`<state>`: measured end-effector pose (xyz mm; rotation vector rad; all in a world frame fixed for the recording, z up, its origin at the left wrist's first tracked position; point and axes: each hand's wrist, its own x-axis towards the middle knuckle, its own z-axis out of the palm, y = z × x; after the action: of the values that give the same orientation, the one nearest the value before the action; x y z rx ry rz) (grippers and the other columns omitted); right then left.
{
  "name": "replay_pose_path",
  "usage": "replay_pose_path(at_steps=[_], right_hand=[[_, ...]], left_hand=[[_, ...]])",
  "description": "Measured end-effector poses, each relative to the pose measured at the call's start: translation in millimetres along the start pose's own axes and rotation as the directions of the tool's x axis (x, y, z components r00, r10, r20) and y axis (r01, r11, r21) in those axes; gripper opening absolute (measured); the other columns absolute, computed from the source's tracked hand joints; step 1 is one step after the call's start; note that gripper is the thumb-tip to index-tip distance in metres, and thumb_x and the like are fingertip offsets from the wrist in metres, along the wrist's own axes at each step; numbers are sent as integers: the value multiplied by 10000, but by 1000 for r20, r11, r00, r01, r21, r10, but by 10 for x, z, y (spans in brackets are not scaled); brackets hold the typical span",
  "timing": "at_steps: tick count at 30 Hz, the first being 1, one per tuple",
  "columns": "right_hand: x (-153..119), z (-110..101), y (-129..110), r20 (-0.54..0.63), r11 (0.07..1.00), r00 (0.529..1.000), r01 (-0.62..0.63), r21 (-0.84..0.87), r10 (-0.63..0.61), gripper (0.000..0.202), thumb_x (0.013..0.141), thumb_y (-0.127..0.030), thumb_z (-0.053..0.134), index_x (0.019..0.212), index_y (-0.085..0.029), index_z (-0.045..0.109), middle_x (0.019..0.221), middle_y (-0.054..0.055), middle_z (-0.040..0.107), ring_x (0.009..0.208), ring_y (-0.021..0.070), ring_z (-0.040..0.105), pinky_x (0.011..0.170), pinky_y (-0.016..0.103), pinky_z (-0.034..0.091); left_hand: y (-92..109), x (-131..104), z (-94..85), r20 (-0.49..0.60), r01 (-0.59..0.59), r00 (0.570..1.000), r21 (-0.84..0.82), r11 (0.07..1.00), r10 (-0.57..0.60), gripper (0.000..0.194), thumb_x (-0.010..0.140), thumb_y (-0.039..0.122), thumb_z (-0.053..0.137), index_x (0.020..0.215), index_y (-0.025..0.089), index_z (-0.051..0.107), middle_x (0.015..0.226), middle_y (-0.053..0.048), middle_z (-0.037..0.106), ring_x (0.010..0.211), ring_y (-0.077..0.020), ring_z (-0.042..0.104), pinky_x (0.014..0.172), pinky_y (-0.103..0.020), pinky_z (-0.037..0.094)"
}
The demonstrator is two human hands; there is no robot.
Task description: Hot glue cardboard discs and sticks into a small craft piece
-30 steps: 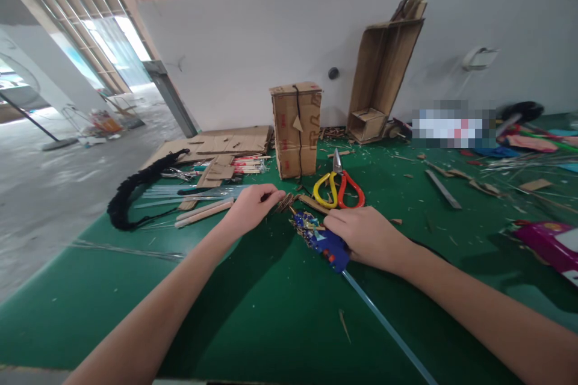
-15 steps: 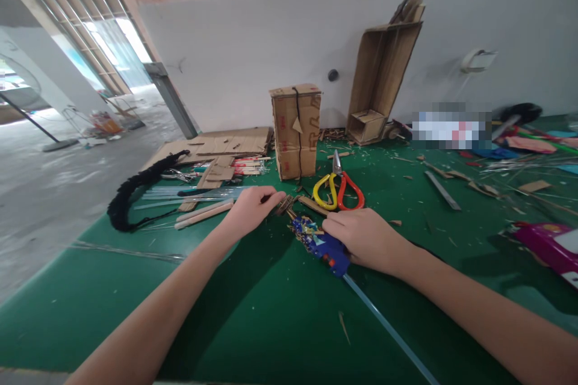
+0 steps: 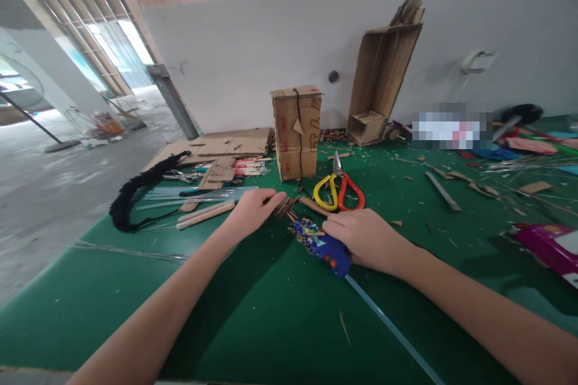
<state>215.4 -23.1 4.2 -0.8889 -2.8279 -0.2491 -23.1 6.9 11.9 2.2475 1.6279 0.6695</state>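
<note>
My right hand is wrapped round a blue hot glue gun, whose front is crusted with bits and points up and left. A long clear glue stick runs out of its back end toward the lower right. Just beyond the nozzle, my left hand pinches a small brown cardboard piece between thumb and fingers. The fingertips partly hide that piece, and I cannot tell whether the nozzle touches it. Scissors with one yellow and one red handle lie behind my right hand.
An upright cardboard box stands past my hands, and a taller open cardboard structure leans by the wall. Wooden sticks and a black fuzzy strip lie left. A magenta item sits at right, among scattered scraps.
Both hands hold nearly the same places, still on the glue gun and the cardboard piece. The view has shifted very slightly.
</note>
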Motion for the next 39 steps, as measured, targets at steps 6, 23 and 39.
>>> replay_pose_path(at_steps=[6, 23, 39], right_hand=[[5, -8, -3, 8, 1000, 1000, 11, 6, -11, 90, 710, -210, 520, 763, -193, 450, 758, 6, 568, 659, 142, 510, 518, 252, 250], [7, -41, -14, 27, 999, 999, 42, 1, -42, 61, 731, -222, 513, 763, -196, 467, 759, 6, 563, 665, 140, 506, 519, 261, 255], [3, -15, 0, 11, 1000, 1000, 19, 15, -20, 103, 700, -233, 535, 774, -191, 478, 760, 14, 561, 635, 133, 492, 510, 256, 240]], left_hand=[[17, -7, -1, 3, 7, 1000, -9, 1000, -7, 444, 807, 488, 318, 497, 170, 301, 482, 33, 264, 488, -96, 264, 483, -236, 188], [36, -17, 3, -24, 67, 998, 57, 996, -66, 481, 812, 519, 303, 500, 168, 199, 446, 33, 201, 431, -88, 209, 459, -258, 149], [38, -17, -7, 23, 24, 999, 16, 1000, -25, 450, 826, 473, 311, 501, 166, 262, 450, 36, 264, 446, -87, 255, 472, -249, 167]])
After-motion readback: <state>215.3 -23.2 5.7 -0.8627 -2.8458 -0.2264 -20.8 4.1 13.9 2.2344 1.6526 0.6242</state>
